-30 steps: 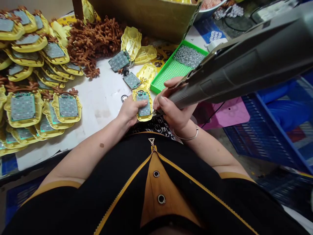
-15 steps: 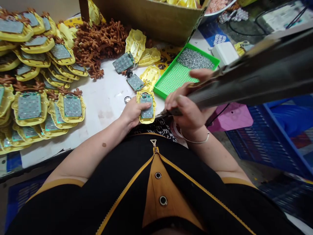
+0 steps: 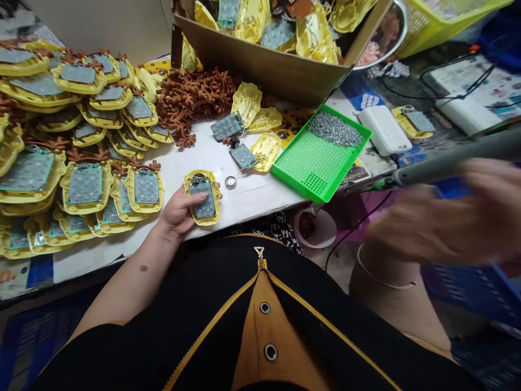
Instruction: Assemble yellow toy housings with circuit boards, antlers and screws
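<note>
My left hand [image 3: 179, 210] is closed around a yellow plastic shell half [image 3: 213, 187] at the table's front edge. A grey circuit board [image 3: 202, 202] lies in the shell, and my thumb presses on it. Beside the shell, a small round speaker [image 3: 230, 182] sits on the white surface. At the right, my right hand [image 3: 443, 217] is smeared by motion, so its grip cannot be made out. It is next to a long dark tool [image 3: 411, 172], seemingly an electric screwdriver, partly hidden behind the hand.
A green tray [image 3: 301, 165] holds many small screws [image 3: 334, 130]. Shells with boards [image 3: 85, 184] are stacked at the left, near a heap of brown antler-like pieces [image 3: 195, 98]. A cardboard box [image 3: 264, 68] of yellow parts stands behind. A white bucket [image 3: 323, 228] is below the table edge.
My right hand and the dark tool have swung away to the right, off the shell. My left hand has moved left with the shell still held. The view has shifted too.
</note>
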Demonstrator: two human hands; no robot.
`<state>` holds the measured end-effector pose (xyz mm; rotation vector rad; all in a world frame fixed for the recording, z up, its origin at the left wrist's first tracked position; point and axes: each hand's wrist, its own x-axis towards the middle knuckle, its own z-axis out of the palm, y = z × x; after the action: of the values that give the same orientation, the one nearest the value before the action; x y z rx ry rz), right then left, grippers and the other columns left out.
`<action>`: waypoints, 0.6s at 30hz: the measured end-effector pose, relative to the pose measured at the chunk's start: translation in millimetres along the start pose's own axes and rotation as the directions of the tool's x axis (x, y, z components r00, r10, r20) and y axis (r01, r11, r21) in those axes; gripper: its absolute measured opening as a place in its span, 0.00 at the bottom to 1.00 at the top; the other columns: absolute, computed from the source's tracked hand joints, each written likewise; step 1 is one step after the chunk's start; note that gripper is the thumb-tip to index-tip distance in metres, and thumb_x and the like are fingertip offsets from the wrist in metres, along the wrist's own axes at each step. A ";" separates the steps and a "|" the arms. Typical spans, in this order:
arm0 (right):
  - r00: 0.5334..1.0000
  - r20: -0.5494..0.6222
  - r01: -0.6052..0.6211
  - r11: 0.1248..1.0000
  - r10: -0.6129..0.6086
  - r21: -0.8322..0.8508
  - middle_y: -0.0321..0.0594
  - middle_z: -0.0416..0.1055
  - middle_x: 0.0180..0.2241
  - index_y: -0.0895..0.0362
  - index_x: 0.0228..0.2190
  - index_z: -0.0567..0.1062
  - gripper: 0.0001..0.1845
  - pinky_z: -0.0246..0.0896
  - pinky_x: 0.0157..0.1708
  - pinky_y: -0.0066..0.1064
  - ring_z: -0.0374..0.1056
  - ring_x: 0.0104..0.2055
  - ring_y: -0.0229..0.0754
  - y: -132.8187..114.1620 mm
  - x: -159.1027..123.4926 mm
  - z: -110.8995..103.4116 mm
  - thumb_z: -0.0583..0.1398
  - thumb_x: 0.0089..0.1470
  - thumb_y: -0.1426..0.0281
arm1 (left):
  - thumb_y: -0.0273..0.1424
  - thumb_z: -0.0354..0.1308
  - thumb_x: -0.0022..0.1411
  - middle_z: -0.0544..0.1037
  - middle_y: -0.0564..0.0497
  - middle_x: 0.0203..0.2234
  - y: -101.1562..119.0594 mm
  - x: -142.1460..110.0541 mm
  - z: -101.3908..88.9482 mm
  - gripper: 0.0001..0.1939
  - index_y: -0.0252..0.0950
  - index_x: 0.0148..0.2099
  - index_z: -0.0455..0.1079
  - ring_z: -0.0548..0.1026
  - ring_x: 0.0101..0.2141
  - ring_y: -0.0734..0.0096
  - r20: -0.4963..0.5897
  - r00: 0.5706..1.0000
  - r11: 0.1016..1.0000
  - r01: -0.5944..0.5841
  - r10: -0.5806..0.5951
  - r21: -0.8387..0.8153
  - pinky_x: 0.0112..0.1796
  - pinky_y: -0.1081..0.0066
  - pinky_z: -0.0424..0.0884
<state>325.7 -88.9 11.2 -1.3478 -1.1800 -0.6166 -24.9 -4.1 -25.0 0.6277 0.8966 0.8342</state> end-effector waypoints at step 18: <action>0.167 0.907 0.544 0.803 -0.388 0.243 0.44 0.76 0.42 0.52 0.39 0.80 0.16 0.44 0.59 0.45 0.62 0.50 0.49 -95.1 -67.6 137.7 0.52 0.65 0.70 | 0.21 0.70 0.44 0.84 0.44 0.33 -11.9 -4.2 -9.1 0.21 0.28 0.43 0.75 0.82 0.32 0.63 0.098 0.994 0.993 -0.040 0.051 -0.108 0.39 0.66 0.79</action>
<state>177.9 3.8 -35.2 -1.4584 -2.6868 -0.2653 -30.0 -12.8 -36.9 0.5942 0.7443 0.8777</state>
